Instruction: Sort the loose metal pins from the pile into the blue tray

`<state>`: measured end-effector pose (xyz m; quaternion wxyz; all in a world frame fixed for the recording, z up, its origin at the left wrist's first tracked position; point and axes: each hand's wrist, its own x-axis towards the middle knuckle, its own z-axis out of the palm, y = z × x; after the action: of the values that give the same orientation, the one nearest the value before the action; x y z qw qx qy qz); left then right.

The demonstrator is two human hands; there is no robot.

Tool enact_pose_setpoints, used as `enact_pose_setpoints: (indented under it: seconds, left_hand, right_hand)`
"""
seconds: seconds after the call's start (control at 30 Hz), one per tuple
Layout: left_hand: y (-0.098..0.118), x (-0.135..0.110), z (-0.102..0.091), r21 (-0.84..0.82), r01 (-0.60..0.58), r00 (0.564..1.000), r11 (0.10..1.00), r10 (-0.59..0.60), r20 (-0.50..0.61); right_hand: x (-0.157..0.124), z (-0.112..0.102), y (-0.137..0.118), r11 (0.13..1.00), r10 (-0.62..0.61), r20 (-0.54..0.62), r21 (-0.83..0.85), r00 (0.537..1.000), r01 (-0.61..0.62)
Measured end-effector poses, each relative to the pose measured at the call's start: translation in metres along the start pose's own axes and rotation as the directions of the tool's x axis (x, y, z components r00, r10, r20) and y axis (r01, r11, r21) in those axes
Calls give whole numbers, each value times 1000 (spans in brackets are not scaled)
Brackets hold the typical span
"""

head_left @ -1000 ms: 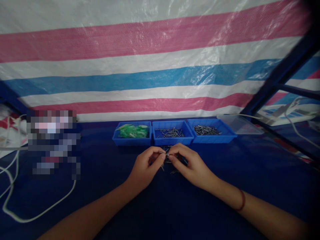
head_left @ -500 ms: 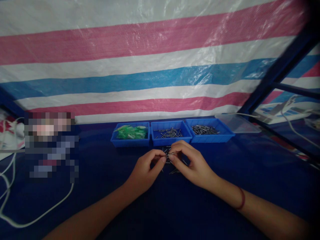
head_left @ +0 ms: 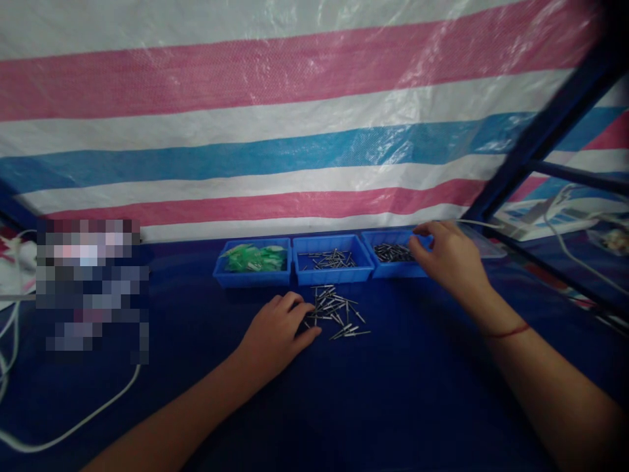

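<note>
On the blue tabletop lies a loose pile of blind rivets [head_left: 334, 305], slim metal pins with thicker sleeves. My left hand [head_left: 281, 328] rests at the pile's left edge, thumb and fingers apart, fingertips touching or close to a few rivets. Over the right side of the right blue bin [head_left: 393, 270] hovers my right hand [head_left: 449, 255], its thumb and forefinger parted and nothing visible between them. Dark rivets [head_left: 392, 252] fill the bottom of that bin. The middle blue bin [head_left: 334, 274] holds more rivets, lighter in tone.
Green plastic packets [head_left: 255, 257] fill the left blue bin [head_left: 250, 280]. Behind the bins hangs a striped plastic sheet [head_left: 246, 151]. A white cable [head_left: 93, 423] curls over the table at left, beside a blurred-out patch. A dark metal frame [head_left: 535, 144] stands at right.
My hands were together over the pile, pinching something small. The right has moved right and away to the right bin, its fingers parted; the left has opened and lowered beside the pile.
</note>
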<state>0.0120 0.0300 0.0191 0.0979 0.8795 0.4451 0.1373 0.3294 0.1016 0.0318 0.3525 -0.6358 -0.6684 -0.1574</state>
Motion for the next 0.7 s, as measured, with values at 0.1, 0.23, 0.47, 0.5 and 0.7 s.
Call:
enact_pose_setpoints:
  seconds: [0.1,0.23,0.47,0.5,0.7]
  left_hand:
    - [-1,1,-1,-30,-17,1000,999,17,14]
    - [-3,3,-3,-85,-33,999,996,33,3]
    - [-6,6,1,-65,-36,999,997,34,-37]
    - [-6,6,2,-51,-39,999,998,37,-35]
    - [-3,5,8,-19,-52,997,998,50,-63]
  right_hand:
    - [-4,0,-14,999,-36,31,39,999,35]
    - [-17,-4,-53,946,-231,129,262,964,192]
    - [-47,-1,-99,767,-565,262,517,782,381]
    - [-50,0,-102,744,-596,274,543,755,390]
    - [-63,6,-113,695,-670,296,571,681,436]
